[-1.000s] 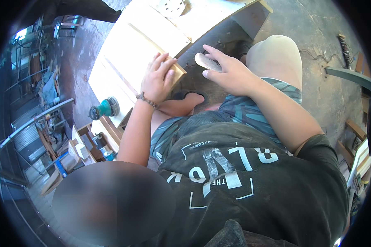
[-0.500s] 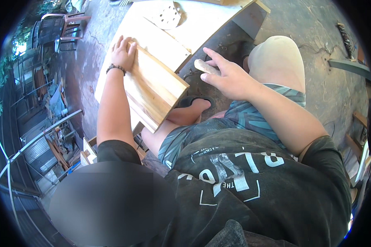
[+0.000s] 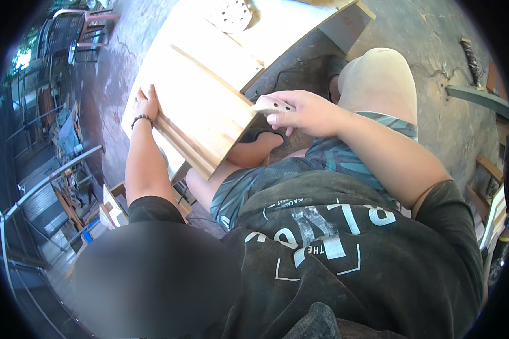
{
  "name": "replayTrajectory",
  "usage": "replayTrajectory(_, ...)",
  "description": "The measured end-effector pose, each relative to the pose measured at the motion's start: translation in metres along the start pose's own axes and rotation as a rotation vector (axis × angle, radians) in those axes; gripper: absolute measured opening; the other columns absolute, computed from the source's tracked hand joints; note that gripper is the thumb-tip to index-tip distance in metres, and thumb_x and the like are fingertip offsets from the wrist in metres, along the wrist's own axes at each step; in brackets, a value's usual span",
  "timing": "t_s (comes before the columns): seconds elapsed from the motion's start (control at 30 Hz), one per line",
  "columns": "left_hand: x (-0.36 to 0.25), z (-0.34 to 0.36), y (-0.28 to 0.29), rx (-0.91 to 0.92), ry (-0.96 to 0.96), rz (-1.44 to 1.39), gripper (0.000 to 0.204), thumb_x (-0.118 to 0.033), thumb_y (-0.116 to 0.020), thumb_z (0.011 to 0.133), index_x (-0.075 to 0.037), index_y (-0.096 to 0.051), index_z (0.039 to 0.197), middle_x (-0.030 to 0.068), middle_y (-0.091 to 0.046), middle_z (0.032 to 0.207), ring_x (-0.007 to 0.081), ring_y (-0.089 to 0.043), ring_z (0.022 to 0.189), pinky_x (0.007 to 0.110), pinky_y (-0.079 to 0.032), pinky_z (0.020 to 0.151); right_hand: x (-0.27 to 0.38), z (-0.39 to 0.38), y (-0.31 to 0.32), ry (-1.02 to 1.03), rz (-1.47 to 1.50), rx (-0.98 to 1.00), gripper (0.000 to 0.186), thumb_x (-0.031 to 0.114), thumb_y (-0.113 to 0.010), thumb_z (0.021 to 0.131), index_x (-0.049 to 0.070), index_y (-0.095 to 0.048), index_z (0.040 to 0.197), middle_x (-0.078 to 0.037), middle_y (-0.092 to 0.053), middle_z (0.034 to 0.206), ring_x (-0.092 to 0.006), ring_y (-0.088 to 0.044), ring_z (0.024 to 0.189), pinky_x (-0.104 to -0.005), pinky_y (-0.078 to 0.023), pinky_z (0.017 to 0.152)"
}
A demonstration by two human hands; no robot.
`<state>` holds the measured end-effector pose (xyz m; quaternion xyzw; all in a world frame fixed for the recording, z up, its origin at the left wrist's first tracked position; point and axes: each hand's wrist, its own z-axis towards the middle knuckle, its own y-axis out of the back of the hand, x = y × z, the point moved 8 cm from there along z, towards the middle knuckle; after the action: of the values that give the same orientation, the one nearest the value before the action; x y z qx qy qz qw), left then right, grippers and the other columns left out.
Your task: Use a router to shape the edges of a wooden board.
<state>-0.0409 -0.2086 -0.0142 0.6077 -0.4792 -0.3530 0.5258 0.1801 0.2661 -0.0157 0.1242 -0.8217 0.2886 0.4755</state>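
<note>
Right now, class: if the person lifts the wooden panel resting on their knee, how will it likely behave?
The wooden panel looks rigid, being thick joined boards, so it probably won't flex. It is broad and propped on edge, steadied only by the left hand, so it may tip. Probably fairly heavy.

Your left hand [image 3: 146, 106] lies flat on the far edge of a wooden board [image 3: 201, 116] tilted across your lap, its lower corner near your thigh. Your right hand [image 3: 300, 111] grips a small pale sanding block [image 3: 270, 105] at the board's right edge, beside your raised knee [image 3: 379, 79].
</note>
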Motion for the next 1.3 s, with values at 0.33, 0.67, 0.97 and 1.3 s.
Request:
replayTrajectory(0.33,0.052,-0.039,-0.032,0.179,0.236,0.102,0.098,-0.077,-0.020,0.108,-0.004,-0.033,0.171,0.0280,-0.046,0.168,0.0420,-0.043,0.158,0.053,-0.031,0.131,-0.004,0.031,-0.011,0.149,-0.166,-0.366,0.084,0.023,-0.073,0.099,-0.003,-0.032,0.167,-0.031,-0.060,0.150,-0.0354,-0.065,0.135,-0.0417,-0.053,0.112)
replayTrajectory(0.67,0.059,-0.157,-0.074,0.496,-0.061,0.349,0.079,-0.057,-0.012,0.116,-0.002,-0.039,0.167,0.0357,-0.058,0.153,0.0456,-0.060,0.142,0.051,-0.047,0.120,0.060,0.119,0.019,0.421,-0.472,-0.458,0.072,0.020,-0.069,0.099,0.004,-0.044,0.164,-0.029,-0.064,0.149,-0.0409,-0.063,0.138,-0.0435,-0.048,0.117)
replayTrajectory(0.97,-0.023,-0.242,-0.023,-0.044,-0.248,0.068,0.093,-0.062,-0.065,0.100,-0.010,-0.034,0.171,0.0330,-0.037,0.171,0.0489,-0.032,0.161,0.061,-0.034,0.127,0.089,0.071,0.013,0.491,-0.886,-0.659,0.061,0.017,-0.057,0.103,0.005,-0.047,0.162,-0.029,-0.066,0.145,-0.0448,-0.064,0.133,-0.0486,-0.050,0.116)
replayTrajectory(1.3,-0.089,-0.175,-0.018,-0.125,-0.348,-0.068,0.102,-0.075,-0.063,0.095,-0.020,-0.032,0.175,0.0253,-0.022,0.181,0.0465,-0.018,0.167,0.069,-0.016,0.131,0.008,0.103,-0.019,0.294,-1.401,-0.487,0.083,0.040,-0.058,0.107,-0.012,-0.030,0.165,-0.038,-0.029,0.172,-0.0535,-0.037,0.156,-0.0534,-0.033,0.130)
